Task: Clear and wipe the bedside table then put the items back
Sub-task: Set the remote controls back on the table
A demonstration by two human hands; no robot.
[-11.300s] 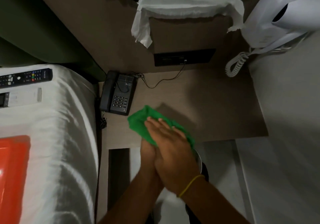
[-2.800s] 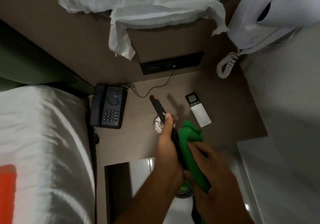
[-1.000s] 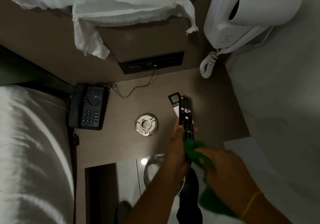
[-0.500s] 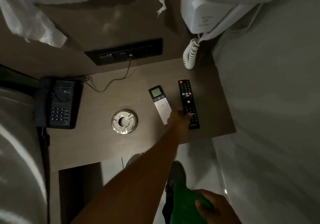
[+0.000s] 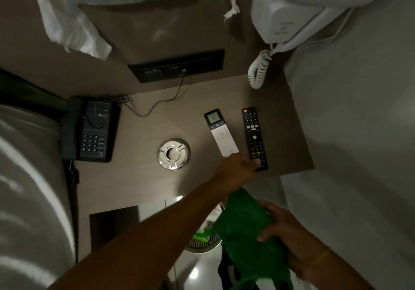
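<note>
The brown bedside table (image 5: 139, 177) holds a black telephone (image 5: 92, 130) at the left, a round metal ashtray (image 5: 174, 154) in the middle, and a white remote (image 5: 219, 132) beside a black remote (image 5: 252, 132) at the right. Both remotes lie flat, side by side and apart. My left hand (image 5: 240, 166) reaches across the table's front edge, and its thumb and fingertips pinch the near end of the black remote. My right hand (image 5: 280, 229) stays low, in front of the table, bunched around a green cloth (image 5: 242, 222).
A white bed (image 5: 29, 188) borders the table on the left. On the wall behind are a black socket panel (image 5: 177, 65) with a thin cable, a hanging white cloth (image 5: 74, 31) and a white wall unit (image 5: 303, 4) with a coiled cord. A waste bin (image 5: 202, 256) stands below the table's front.
The table was bare except for the telephone while I wiped; ashtray and both remotes now lie on it. The black remote has been laid down right of the white one, and the cloth hand dropped back.
</note>
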